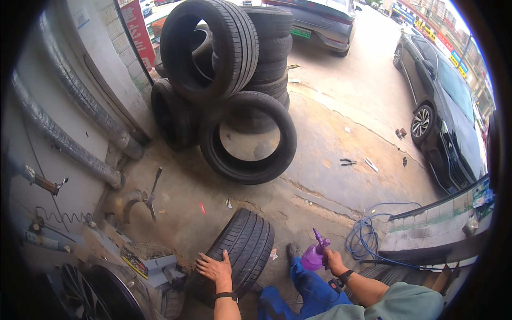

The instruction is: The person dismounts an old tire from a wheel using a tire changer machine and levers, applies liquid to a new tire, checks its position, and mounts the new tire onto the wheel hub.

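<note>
My left hand (216, 268) lies flat with fingers spread on the side edge of a black tyre (246, 242), which stands upright on its tread close in front of me. To the right, my right hand (335, 261) is wrapped round the handle of a purple spray bottle (313, 257), held over my blue trouser leg. The bottle's nozzle points up and away from me. Part of the tyre's near side is hidden behind my left hand and forearm.
Several stacked tyres (271, 48) stand ahead, with one tyre (248, 176) leaning at their front. A tyre machine (160, 265) with a wheel (114, 288) is at lower left. Right are a coiled blue hose (362, 240) and pliers (348, 161) on the floor. Cars (448, 101) are parked outside.
</note>
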The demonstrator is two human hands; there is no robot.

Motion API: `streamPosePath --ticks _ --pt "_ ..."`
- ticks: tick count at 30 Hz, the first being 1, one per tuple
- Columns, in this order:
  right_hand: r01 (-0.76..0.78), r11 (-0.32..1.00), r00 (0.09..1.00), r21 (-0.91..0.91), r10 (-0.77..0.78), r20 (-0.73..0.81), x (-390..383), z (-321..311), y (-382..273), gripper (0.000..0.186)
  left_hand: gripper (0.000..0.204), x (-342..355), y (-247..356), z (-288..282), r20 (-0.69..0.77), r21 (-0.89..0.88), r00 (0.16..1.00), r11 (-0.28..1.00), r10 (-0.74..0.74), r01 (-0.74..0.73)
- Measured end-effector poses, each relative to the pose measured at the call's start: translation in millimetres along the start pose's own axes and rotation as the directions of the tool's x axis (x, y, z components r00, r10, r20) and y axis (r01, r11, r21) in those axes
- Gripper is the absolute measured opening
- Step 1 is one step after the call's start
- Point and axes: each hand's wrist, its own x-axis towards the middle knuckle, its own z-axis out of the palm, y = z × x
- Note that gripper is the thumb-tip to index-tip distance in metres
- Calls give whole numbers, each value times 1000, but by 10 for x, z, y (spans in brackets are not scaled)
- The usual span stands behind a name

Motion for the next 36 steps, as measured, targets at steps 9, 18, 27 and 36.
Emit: streamPosePath --ticks 9,18,27,36 --pt "60 975 998 -214 -64 -12 642 -306 0 44 67 520 279 171 -108 -7 977 983 184 -186" --pt "-15 999 993 -41 10 -122 471 -404 -159 42 77 538 416 149 30 13 828 828 560 -560" --pt "-62 998 994 16 63 -92 180 -295 104 45 78 240 270 67 192 -124 264 290 945 -949" --pt "73 952 990 -298 -34 134 330 -96 207 45 55 314 -108 -1 128 -124 546 560 828 -819"
